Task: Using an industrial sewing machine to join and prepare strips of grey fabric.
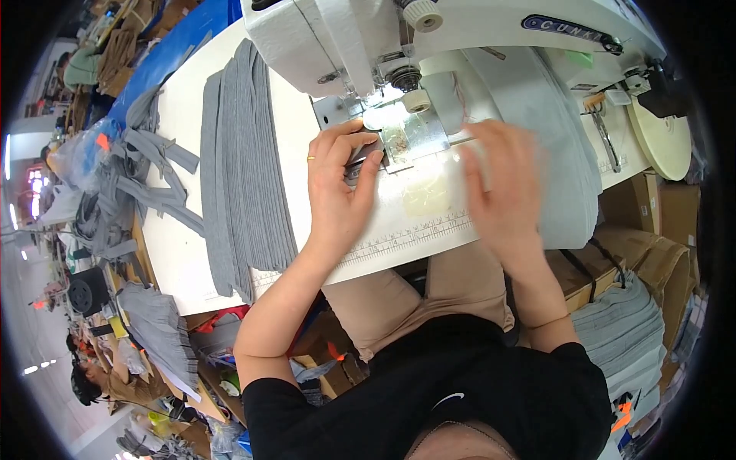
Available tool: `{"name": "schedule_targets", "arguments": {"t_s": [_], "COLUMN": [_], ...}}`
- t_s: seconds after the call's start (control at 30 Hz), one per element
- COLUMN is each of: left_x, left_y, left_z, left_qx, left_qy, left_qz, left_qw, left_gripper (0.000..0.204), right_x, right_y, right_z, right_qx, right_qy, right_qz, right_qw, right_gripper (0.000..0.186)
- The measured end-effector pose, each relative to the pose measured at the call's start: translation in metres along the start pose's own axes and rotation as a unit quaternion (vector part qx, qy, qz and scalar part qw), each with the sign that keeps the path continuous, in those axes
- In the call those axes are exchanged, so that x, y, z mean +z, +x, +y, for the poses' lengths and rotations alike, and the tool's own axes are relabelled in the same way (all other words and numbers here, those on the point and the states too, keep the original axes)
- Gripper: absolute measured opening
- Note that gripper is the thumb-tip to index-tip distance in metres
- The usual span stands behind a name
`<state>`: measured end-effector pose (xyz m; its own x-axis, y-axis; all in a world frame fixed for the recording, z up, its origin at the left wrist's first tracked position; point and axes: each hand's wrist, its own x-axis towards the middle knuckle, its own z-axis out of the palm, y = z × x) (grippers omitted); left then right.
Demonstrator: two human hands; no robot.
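A white sewing machine [460, 31] spans the top of the view, its lamp lighting the metal needle plate [418, 134]. My left hand [341, 172] rests at the left side of that plate, just below the needle area. Its fingers touch the metal, with the thumb apart from them; I see nothing held. To the right of the plate, my right hand [502, 188] is over the white table, smeared by motion. Whether its fingers hold anything cannot be made out. Beside it lies a stack of pale grey fabric pieces [563, 176].
Long grey fabric strips [245, 169] lie stacked left on the white table [180, 261], whose front edge carries a ruler scale. Loose grey strips [157, 172] hang at the far left. Scissors-like metal snips [606, 142] lie right. Below stands folded grey fabric [625, 330] near cardboard boxes [640, 203].
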<state>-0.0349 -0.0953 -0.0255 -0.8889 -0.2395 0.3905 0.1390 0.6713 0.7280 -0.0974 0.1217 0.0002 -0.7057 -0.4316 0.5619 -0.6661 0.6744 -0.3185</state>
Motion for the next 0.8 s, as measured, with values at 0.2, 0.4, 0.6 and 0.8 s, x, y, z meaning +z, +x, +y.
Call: {"name": "schedule_targets", "arguments": {"t_s": [0.2,0.4,0.6,0.8], "left_x": [-0.001,0.0,-0.003,0.011], "left_y": [0.0,-0.003,-0.002,-0.004], "left_z": [0.0,-0.003,0.01,0.043], "left_qx": [0.001,-0.028,-0.054,0.045], "left_qy": [0.002,-0.034,-0.102,-0.126], "left_qz": [0.001,0.007,0.041,-0.081], "left_qw": [1.0,0.999,0.992,0.988], "left_gripper": [0.018,0.018,0.015,0.017], "right_x": [-0.054,-0.04,-0.043,-0.06], "right_y": [0.011,0.022,0.026,0.024], "right_z": [0.05,0.063,0.071,0.045], "right_qx": [0.056,0.016,0.004,0.007], "right_qy": [-0.259,-0.255,-0.187,-0.101], "right_qz": [-0.039,-0.04,0.051,0.072], "right_qw": [0.963,0.966,0.981,0.992], "right_gripper": [0.026,0.012,0.004,0.009]}}
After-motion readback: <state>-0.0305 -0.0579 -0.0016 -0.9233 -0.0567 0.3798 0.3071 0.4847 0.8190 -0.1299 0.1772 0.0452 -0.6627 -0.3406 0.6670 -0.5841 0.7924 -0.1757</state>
